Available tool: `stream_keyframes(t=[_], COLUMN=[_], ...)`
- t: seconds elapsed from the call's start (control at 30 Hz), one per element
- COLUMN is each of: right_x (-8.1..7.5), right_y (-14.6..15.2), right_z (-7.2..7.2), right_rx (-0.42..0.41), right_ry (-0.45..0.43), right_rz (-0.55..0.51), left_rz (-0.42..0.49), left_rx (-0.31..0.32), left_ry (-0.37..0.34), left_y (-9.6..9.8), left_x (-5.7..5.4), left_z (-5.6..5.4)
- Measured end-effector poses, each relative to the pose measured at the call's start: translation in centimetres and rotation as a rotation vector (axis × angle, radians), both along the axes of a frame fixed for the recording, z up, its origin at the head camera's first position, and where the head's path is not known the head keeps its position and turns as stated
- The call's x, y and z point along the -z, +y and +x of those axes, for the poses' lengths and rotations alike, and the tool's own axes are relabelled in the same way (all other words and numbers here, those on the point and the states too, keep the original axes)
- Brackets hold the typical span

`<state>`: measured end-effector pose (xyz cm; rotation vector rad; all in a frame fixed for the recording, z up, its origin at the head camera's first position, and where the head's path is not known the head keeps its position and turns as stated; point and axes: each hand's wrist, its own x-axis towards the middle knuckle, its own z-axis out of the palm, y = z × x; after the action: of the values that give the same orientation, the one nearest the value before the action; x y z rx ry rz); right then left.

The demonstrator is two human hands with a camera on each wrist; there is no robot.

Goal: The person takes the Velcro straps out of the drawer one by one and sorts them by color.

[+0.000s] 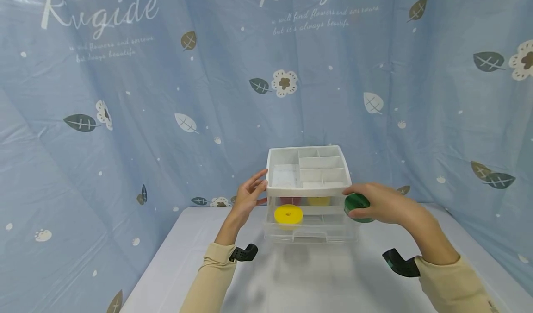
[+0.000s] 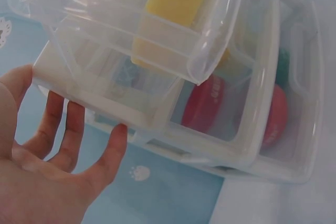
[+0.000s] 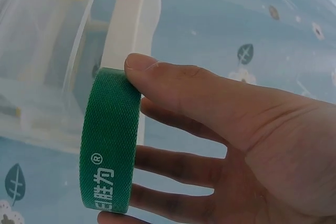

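Note:
A white drawer organizer (image 1: 309,191) with a divided top tray stands against the curtain. Its clear upper drawer (image 1: 325,238) is pulled out toward me, with a yellow roll (image 1: 288,215) lying flat at its left. At the organizer's left side is my left hand (image 1: 247,197), fingers spread, fingertips touching the white edge of the body. My right hand (image 1: 385,203) pinches a green roll of woven tape (image 3: 110,145) with white lettering, thumb on its outer face. That roll is beside the organizer's right front corner. Red rolls (image 2: 205,103) show through the lower clear drawers.
The organizer rests near the back of a table under a white cloth (image 1: 308,280). Behind it hangs a blue curtain (image 1: 233,95) printed with leaves and flowers. Black wrist mounts (image 1: 401,263) sit on both sleeves.

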<state>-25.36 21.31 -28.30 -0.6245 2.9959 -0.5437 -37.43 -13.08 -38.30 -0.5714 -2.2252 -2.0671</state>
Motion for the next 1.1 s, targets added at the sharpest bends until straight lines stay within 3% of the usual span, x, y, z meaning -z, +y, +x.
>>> stream_keyframes(t=[0.5,0.8,1.1], right_x=[2.3,5.8,10.2], right_y=[3.6,5.1,6.2], right_z=[-0.2,-1.0,-3.3], right_rx=[0.034,0.055,0.112], right_ry=[-0.021,-0.092,-0.13], right_rz=[-0.002,-0.024,-0.056], left_rz=[0.006,0.004,-0.002], left_rx=[0.0,-0.004,-0.013], left_ry=[-0.001,-0.004,-0.001], left_y=[0.0,0.0,0.1], left_x=[0.0,0.1,0.2], left_z=[0.0,0.0,-0.1])
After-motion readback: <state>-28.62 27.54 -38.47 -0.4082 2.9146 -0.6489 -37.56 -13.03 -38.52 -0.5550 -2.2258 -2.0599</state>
